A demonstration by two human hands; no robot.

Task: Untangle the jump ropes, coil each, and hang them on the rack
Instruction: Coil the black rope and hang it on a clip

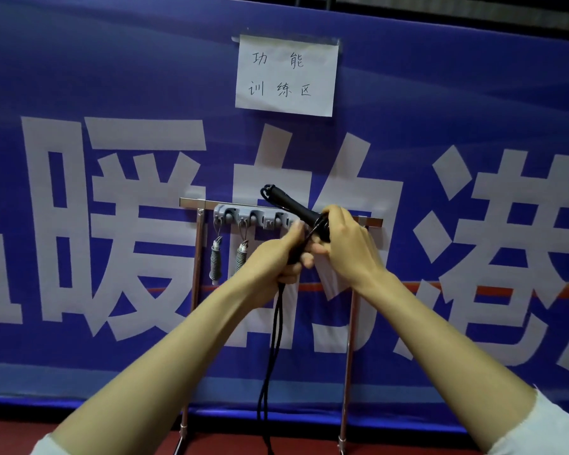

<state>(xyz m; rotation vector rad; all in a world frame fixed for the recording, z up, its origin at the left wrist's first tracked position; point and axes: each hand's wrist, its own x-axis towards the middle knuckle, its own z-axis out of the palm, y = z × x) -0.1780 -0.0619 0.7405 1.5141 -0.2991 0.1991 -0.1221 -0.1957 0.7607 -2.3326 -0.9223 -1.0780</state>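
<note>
Jump rope [296, 210], black, is sitting at the centre of the frame, just in front of the rack [191, 202] and its grey hook strip [253, 219], not yet hung. The left hand [276, 257] is gripping the gathered cord, with long loops dangling below. The right hand [345, 244] is clasping the handle. Two grey coiled items [216, 257] are hanging from the left hooks. Coiling is looking unfinished, and hanging is yet to come.

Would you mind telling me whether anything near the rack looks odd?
Only the black jump rope: it hangs uncoiled from the left hand toward the floor. Nothing on the rack looks askew.
</note>
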